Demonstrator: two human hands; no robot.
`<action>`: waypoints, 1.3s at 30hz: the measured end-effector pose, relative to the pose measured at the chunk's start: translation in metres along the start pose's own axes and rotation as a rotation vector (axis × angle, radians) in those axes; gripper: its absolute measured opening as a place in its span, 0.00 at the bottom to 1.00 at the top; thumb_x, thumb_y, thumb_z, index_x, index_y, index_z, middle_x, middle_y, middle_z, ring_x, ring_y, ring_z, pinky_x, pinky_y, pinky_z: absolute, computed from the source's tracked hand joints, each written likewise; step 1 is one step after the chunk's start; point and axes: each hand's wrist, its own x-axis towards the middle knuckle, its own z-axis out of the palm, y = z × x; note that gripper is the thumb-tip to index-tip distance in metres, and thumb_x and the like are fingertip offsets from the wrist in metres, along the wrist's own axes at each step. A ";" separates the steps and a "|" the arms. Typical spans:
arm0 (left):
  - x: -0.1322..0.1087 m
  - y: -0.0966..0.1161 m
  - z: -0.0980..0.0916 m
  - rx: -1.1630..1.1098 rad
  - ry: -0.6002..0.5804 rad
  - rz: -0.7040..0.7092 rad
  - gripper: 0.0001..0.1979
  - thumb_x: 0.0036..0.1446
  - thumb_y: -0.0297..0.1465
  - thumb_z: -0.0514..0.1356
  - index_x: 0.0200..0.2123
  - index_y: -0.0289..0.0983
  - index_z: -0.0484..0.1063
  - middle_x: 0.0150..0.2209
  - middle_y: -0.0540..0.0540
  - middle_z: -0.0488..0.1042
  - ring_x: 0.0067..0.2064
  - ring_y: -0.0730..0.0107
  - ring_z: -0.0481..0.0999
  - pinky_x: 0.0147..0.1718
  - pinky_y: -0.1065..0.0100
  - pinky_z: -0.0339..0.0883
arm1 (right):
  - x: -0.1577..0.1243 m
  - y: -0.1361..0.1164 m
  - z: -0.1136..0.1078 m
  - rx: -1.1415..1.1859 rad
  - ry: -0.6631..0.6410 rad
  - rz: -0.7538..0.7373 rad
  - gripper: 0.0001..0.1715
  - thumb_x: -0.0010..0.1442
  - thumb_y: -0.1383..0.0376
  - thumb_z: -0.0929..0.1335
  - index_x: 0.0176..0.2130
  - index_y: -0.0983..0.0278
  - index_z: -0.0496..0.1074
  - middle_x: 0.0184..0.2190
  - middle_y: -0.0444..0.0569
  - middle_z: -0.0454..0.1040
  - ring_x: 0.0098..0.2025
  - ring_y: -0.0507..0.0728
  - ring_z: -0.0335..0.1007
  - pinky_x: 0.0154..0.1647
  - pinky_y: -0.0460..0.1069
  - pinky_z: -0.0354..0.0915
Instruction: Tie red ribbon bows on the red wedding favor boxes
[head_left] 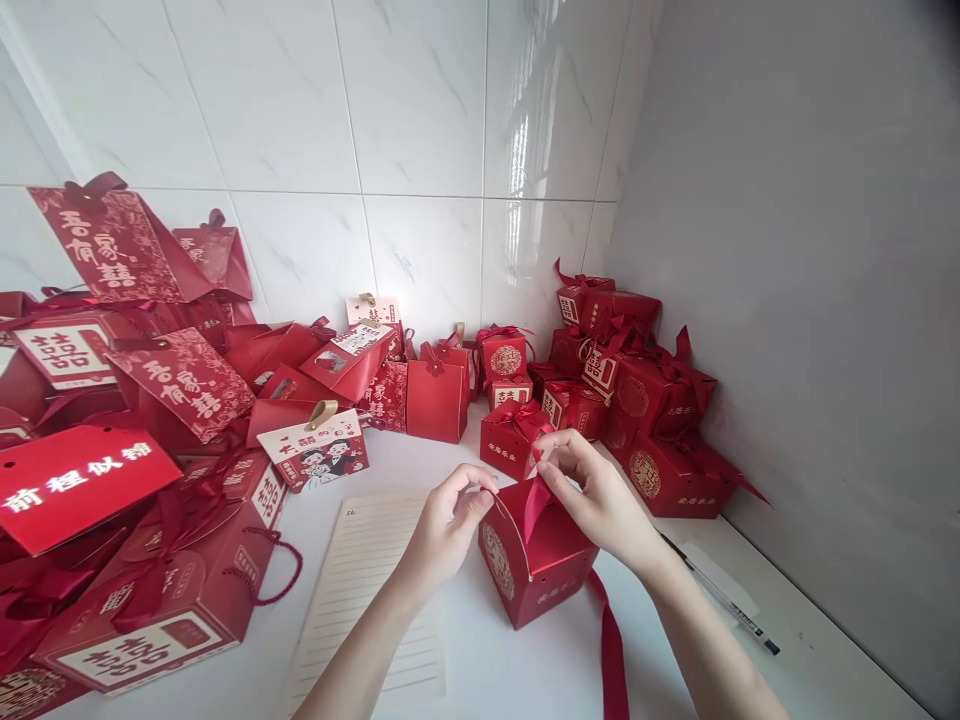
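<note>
A red gift box [551,575] with gold print stands on the white table in front of me. A dark red ribbon [613,650] runs over its top and hangs down its right side onto the table. My left hand [454,520] is at the box's upper left edge, thumb and forefinger pinched together; what they hold is too small to make out. My right hand [585,490] is above the box's right part, its thumb and fingers closed on the ribbon near the top.
Red gift boxes [142,610] are heaped at the left, with more boxes [679,480] stacked at the back right. A lined notepad [367,600] lies left of the box. A pen [739,612] is at the right, near the grey wall.
</note>
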 end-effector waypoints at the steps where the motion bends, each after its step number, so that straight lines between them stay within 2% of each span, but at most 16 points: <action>1: 0.001 -0.001 -0.001 -0.026 0.009 0.003 0.12 0.59 0.41 0.53 0.31 0.38 0.65 0.36 0.46 0.70 0.43 0.64 0.69 0.43 0.65 0.61 | 0.001 0.000 0.001 0.008 0.016 0.012 0.10 0.63 0.58 0.59 0.41 0.60 0.62 0.27 0.43 0.67 0.27 0.52 0.61 0.30 0.47 0.59; 3: 0.003 -0.004 -0.003 -0.069 0.027 0.001 0.13 0.58 0.42 0.54 0.30 0.38 0.65 0.37 0.46 0.69 0.43 0.64 0.69 0.44 0.66 0.60 | 0.002 0.001 0.003 0.031 0.028 0.022 0.12 0.63 0.59 0.58 0.39 0.62 0.65 0.26 0.43 0.66 0.27 0.52 0.60 0.30 0.47 0.58; 6: 0.005 -0.007 -0.005 -0.116 0.055 -0.021 0.14 0.57 0.43 0.55 0.30 0.38 0.65 0.38 0.46 0.70 0.44 0.64 0.69 0.46 0.66 0.59 | 0.004 0.002 0.004 0.135 -0.047 0.068 0.16 0.63 0.61 0.56 0.35 0.63 0.69 0.25 0.43 0.66 0.29 0.52 0.61 0.33 0.48 0.58; 9: 0.006 -0.007 -0.005 -0.124 0.074 -0.054 0.15 0.55 0.45 0.56 0.29 0.38 0.65 0.39 0.46 0.70 0.45 0.63 0.68 0.45 0.66 0.58 | 0.005 0.004 0.006 0.268 -0.116 0.164 0.16 0.59 0.63 0.57 0.31 0.65 0.70 0.23 0.43 0.65 0.26 0.51 0.61 0.28 0.47 0.56; 11: 0.005 -0.006 -0.005 -0.130 0.077 -0.085 0.15 0.55 0.45 0.56 0.29 0.38 0.65 0.40 0.45 0.70 0.44 0.62 0.68 0.44 0.66 0.58 | 0.005 0.006 0.008 0.327 -0.117 0.215 0.14 0.57 0.64 0.59 0.27 0.65 0.69 0.21 0.42 0.63 0.22 0.49 0.56 0.24 0.46 0.52; 14: 0.003 -0.005 -0.004 -0.192 0.064 -0.129 0.14 0.54 0.43 0.57 0.30 0.38 0.66 0.41 0.45 0.69 0.44 0.62 0.67 0.43 0.66 0.58 | 0.007 0.009 0.009 0.350 -0.093 0.236 0.12 0.54 0.60 0.64 0.24 0.65 0.66 0.19 0.40 0.60 0.20 0.48 0.51 0.21 0.45 0.48; 17: 0.003 -0.006 -0.003 -0.280 0.048 -0.137 0.12 0.54 0.41 0.58 0.29 0.38 0.66 0.40 0.46 0.68 0.45 0.62 0.65 0.44 0.67 0.56 | 0.008 0.011 0.011 0.323 -0.106 0.206 0.20 0.47 0.57 0.72 0.21 0.63 0.59 0.21 0.40 0.64 0.23 0.48 0.56 0.23 0.45 0.52; 19: 0.002 -0.007 -0.003 -0.317 0.042 -0.131 0.11 0.54 0.40 0.58 0.29 0.38 0.66 0.39 0.47 0.68 0.46 0.62 0.64 0.45 0.67 0.55 | 0.008 0.012 0.012 0.328 -0.157 0.185 0.22 0.46 0.57 0.73 0.21 0.63 0.57 0.23 0.42 0.68 0.25 0.49 0.60 0.26 0.46 0.56; 23: 0.002 -0.009 -0.002 -0.336 0.027 -0.140 0.10 0.55 0.39 0.57 0.29 0.38 0.66 0.40 0.46 0.67 0.45 0.62 0.64 0.44 0.67 0.54 | 0.008 0.010 0.014 0.361 -0.154 0.148 0.17 0.52 0.55 0.70 0.27 0.63 0.63 0.26 0.42 0.68 0.28 0.50 0.66 0.30 0.46 0.61; 26: 0.003 -0.009 -0.001 -0.330 0.024 -0.134 0.10 0.56 0.39 0.57 0.30 0.38 0.66 0.41 0.46 0.67 0.44 0.63 0.64 0.44 0.66 0.54 | 0.008 0.005 0.016 0.449 -0.134 0.247 0.21 0.50 0.50 0.70 0.32 0.62 0.62 0.28 0.42 0.69 0.22 0.49 0.68 0.22 0.45 0.61; 29: 0.003 -0.010 -0.001 -0.315 0.024 -0.126 0.10 0.56 0.39 0.56 0.31 0.38 0.66 0.40 0.46 0.68 0.44 0.62 0.64 0.44 0.66 0.53 | 0.008 0.001 0.017 0.459 -0.140 0.323 0.25 0.48 0.48 0.71 0.31 0.63 0.62 0.24 0.42 0.71 0.16 0.47 0.64 0.18 0.43 0.58; 33: 0.003 -0.010 -0.002 -0.305 0.028 -0.121 0.10 0.56 0.39 0.56 0.31 0.38 0.66 0.40 0.45 0.68 0.45 0.61 0.64 0.45 0.65 0.53 | 0.008 0.003 0.016 0.498 -0.161 0.324 0.25 0.47 0.48 0.72 0.31 0.64 0.63 0.21 0.43 0.72 0.18 0.47 0.65 0.19 0.43 0.60; 39: 0.003 -0.010 -0.001 -0.310 0.030 -0.112 0.10 0.56 0.39 0.56 0.31 0.38 0.67 0.40 0.45 0.69 0.45 0.60 0.64 0.45 0.64 0.54 | 0.008 0.007 0.016 0.534 -0.138 0.303 0.25 0.45 0.50 0.74 0.31 0.64 0.65 0.23 0.43 0.71 0.22 0.49 0.69 0.18 0.42 0.61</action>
